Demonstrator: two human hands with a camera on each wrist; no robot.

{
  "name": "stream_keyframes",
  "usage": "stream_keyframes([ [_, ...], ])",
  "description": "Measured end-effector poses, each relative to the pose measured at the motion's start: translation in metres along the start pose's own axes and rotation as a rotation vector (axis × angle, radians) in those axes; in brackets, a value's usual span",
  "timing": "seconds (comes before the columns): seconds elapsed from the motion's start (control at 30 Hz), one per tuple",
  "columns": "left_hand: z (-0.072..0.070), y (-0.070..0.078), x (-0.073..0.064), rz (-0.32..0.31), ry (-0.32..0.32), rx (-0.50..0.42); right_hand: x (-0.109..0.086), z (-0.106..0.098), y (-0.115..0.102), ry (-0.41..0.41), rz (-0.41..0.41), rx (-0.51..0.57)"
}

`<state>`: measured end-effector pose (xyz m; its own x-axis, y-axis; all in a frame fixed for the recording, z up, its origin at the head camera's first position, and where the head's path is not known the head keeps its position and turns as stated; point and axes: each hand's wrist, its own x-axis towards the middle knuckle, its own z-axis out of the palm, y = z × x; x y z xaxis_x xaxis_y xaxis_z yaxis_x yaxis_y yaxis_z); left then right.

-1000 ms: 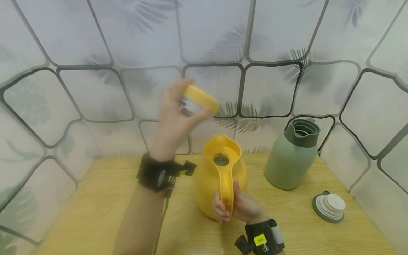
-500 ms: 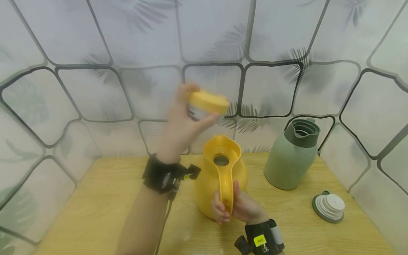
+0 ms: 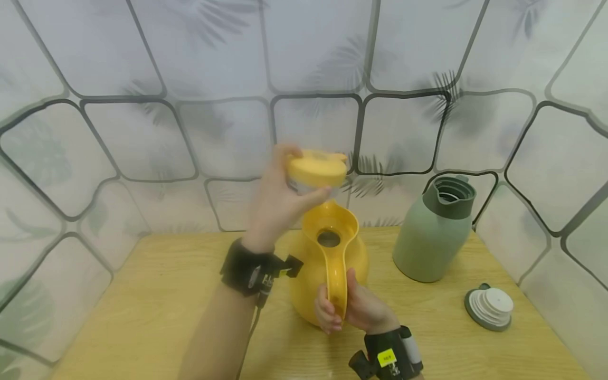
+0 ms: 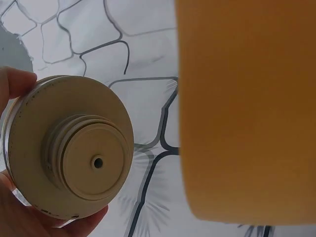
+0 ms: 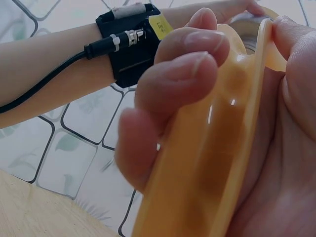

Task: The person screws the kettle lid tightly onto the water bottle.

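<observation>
From where I stand, the yellow jug (image 3: 309, 287) sits on the table (image 3: 166, 295), its mouth uncovered. Just above its spout is the yellow lid (image 3: 316, 169), pinched by its rim between thumb and fingers in the person's left-hand grip (image 3: 277, 203), both slightly blurred. The right-hand grip (image 3: 361, 307) is curled round the handle (image 3: 336, 274) on the jug's near side.

Only the left wrist view gives the lid's underside: a round, stepped plug (image 4: 94, 160) with a small hole at its centre, which the head view hides. The right wrist view shows the fingers (image 5: 180, 81) wrapping the handle closely.

The head view alone takes in the green jug (image 3: 429, 240), upright to the right of the yellow jug, and a stepped white stopper (image 3: 496, 303) on a dark green rim, nearer the person and farther right of the yellow jug.
</observation>
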<state>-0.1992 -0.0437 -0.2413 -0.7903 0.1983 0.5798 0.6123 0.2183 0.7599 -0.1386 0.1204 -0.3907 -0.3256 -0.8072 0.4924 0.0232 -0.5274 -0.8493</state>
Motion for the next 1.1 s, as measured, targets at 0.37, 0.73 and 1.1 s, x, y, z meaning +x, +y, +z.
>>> stream_keyframes([
  [0.37,0.012,-0.016,-0.009,-0.055,-0.04,-0.087,-0.001,-0.001,0.0,0.01,0.015,-0.003],
  [0.73,0.022,-0.027,-0.02,-0.119,-0.052,-0.131,-0.002,-0.002,0.0,0.006,0.004,-0.012],
  [1.1,0.028,-0.036,-0.026,-0.099,-0.085,-0.097,-0.001,-0.001,0.001,0.008,0.002,-0.01],
])
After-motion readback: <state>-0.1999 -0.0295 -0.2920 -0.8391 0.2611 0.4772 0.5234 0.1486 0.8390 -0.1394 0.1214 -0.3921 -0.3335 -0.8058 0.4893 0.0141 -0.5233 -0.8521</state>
